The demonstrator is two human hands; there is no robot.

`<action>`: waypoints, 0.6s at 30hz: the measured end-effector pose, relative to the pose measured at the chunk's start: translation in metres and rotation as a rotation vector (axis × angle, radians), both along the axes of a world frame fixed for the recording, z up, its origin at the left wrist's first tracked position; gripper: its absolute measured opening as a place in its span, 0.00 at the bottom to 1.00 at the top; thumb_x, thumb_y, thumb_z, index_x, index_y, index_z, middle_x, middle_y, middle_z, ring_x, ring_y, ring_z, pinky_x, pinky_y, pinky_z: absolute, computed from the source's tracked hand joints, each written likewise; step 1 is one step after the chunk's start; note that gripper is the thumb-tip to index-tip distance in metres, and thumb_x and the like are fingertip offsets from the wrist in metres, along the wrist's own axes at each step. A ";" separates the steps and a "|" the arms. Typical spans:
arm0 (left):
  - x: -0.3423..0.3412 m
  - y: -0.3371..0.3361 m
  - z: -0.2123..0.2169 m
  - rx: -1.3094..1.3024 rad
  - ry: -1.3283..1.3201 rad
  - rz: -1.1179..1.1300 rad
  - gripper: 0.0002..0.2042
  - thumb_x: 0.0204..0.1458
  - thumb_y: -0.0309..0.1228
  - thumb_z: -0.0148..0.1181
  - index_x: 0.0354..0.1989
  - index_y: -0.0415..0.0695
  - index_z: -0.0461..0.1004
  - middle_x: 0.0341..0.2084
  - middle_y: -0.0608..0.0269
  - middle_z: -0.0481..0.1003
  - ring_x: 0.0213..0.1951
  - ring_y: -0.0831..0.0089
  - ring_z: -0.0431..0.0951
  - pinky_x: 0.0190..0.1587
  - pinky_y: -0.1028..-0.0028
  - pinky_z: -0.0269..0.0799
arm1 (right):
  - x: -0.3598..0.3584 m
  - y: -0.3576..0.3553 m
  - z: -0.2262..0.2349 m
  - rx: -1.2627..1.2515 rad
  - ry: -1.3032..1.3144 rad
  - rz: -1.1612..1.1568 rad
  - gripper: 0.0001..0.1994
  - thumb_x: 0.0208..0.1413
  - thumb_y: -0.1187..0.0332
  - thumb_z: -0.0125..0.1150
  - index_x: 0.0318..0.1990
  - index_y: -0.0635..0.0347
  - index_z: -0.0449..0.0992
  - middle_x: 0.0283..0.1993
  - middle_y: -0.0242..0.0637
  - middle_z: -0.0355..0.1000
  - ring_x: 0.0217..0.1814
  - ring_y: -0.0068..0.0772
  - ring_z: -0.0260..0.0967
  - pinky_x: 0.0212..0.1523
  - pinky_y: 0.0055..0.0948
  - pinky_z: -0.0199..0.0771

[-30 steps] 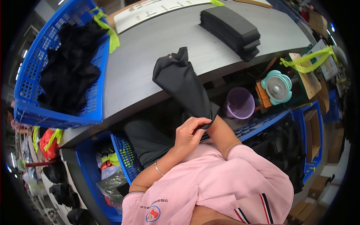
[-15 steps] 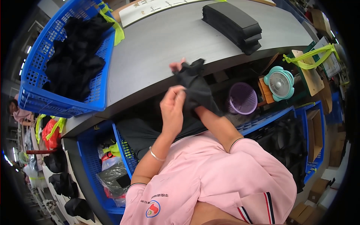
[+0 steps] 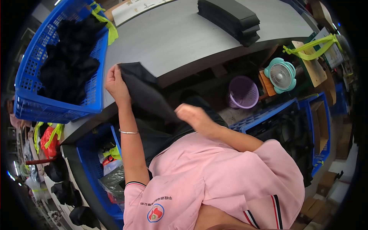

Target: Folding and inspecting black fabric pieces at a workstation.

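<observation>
A piece of black fabric hangs stretched slantwise between my hands, over my lap and the table's front edge. My left hand pinches its upper left corner, close to the blue basket. At its lower right end, my right hand is closed on the edge, somewhat smeared by motion. Crumpled black cloth fills that basket. Farther off on the grey table lies a neat stack of black flat pieces.
Below the table stand a purple wastebasket and a turquoise fan. A blue crate with bagged things sits at my left, another with black material at my right. Yellow-green strips hang at the right.
My hands have moved apart, the left one up and leftward to the basket, the right one down toward my lap. The bunched fabric is now drawn out between them.
</observation>
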State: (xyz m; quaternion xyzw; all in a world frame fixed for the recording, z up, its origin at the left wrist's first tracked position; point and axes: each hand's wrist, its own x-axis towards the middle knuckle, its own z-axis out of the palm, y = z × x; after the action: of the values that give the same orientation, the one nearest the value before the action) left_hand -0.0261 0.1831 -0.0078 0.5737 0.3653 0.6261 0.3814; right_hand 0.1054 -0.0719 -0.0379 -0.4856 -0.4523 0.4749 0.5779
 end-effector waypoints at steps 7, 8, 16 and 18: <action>0.043 -0.113 0.029 0.022 0.194 -0.425 0.05 0.57 0.26 0.64 0.37 0.37 0.81 0.28 0.68 0.79 0.32 0.84 0.73 0.37 0.81 0.69 | 0.025 0.033 0.032 0.284 -0.774 -0.671 0.25 0.56 0.65 0.65 0.58 0.65 0.65 0.61 0.57 0.64 0.65 0.54 0.62 0.64 0.42 0.60; 0.046 -0.123 0.032 0.077 0.206 -0.490 0.04 0.56 0.24 0.64 0.37 0.37 0.81 0.28 0.65 0.80 0.32 0.83 0.75 0.37 0.80 0.70 | 0.028 0.040 0.034 0.306 -0.804 -0.618 0.23 0.56 0.67 0.64 0.58 0.65 0.67 0.61 0.56 0.66 0.62 0.52 0.65 0.62 0.41 0.64; -0.009 -0.098 0.009 -0.153 -0.037 -0.420 0.15 0.65 0.36 0.53 0.36 0.36 0.80 0.27 0.68 0.77 0.28 0.82 0.72 0.34 0.82 0.67 | 0.017 0.047 0.060 0.164 -0.098 -0.537 0.05 0.52 0.80 0.61 0.37 0.65 0.77 0.31 0.38 0.76 0.35 0.22 0.74 0.38 0.23 0.72; -0.028 -0.100 -0.010 -0.571 -0.176 -0.594 0.15 0.66 0.38 0.52 0.39 0.38 0.78 0.21 0.70 0.72 0.23 0.85 0.66 0.27 0.83 0.61 | 0.025 0.047 0.069 0.121 -0.274 -0.068 0.04 0.51 0.77 0.65 0.34 0.65 0.77 0.26 0.33 0.74 0.32 0.16 0.70 0.35 0.21 0.69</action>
State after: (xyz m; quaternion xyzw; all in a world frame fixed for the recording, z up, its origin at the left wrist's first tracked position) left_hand -0.0543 0.0834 -0.0176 0.4699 0.3089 0.4089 0.7187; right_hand 0.1301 -0.0252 0.0307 -0.5253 -0.5379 0.3563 0.5547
